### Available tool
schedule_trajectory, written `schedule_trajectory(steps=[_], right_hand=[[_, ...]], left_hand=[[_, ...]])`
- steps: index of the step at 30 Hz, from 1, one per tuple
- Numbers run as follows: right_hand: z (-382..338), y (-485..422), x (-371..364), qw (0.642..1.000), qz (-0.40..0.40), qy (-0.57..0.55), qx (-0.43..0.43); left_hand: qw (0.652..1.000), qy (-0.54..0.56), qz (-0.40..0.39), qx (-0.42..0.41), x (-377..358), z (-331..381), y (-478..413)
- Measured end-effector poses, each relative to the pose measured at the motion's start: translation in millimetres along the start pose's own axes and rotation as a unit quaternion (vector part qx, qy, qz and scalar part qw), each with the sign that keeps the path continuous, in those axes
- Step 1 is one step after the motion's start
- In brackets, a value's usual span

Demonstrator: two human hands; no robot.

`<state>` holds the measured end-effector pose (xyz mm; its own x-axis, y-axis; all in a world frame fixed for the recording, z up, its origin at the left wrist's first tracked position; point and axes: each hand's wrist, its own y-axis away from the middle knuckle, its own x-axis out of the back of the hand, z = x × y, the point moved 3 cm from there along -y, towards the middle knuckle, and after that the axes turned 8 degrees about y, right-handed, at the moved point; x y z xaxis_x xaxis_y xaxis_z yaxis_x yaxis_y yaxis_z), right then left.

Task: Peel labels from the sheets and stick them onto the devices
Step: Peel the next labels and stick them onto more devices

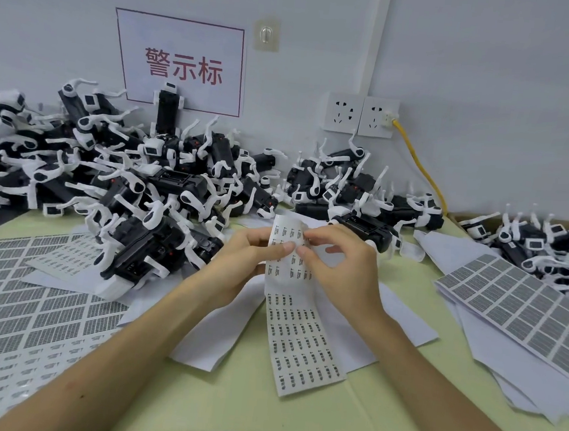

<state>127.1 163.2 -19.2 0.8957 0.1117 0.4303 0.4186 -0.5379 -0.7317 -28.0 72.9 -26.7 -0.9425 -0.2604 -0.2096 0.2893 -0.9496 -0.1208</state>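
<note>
Head view: we held the label strip's (pixel 300 333) upper end off the worktop (pixel 292 419), left hand (pixel 248 263) pinching it steady so the right hand (pixel 343 272), pinching it at one label, could peel for the devices (pixel 161 187) behind.

Bare bench (pixel 292 419) lies open at near centre. A heap of black-and-white devices (pixel 114 173) walls off the far left, and a second heap (pixel 347 186) the far centre-right. Label sheets (pixel 21 302) cover the near left and right.

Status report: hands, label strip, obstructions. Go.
Left hand and right hand pinch label strip top. Lower end on table. Devices piled behind, none held.
</note>
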Motion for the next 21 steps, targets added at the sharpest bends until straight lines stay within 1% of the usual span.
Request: schedule_trajectory(steps=[5,9,14,21], right_hand=[[-0.8,0.8,0.3,0.999,0.031,-0.012,0.002],[1.6,0.6,-0.3,0.999,0.039,-0.015,0.007],[4.6,-1.9,0.5,0.999,0.039,-0.016,-0.001],[6.2,-4.9,3.5,0.999,0.045,-0.003,0.007]], left_hand=[[0.999,0.007,-0.028,-0.014,-3.5,0.6,1.8],[0.999,-0.017,-0.032,-0.024,-4.0,1.0,2.0],[0.998,-0.044,-0.031,-0.033,-7.7,1.9,1.9],[0.998,-0.050,-0.005,-0.028,-4.8,2.2,0.6]])
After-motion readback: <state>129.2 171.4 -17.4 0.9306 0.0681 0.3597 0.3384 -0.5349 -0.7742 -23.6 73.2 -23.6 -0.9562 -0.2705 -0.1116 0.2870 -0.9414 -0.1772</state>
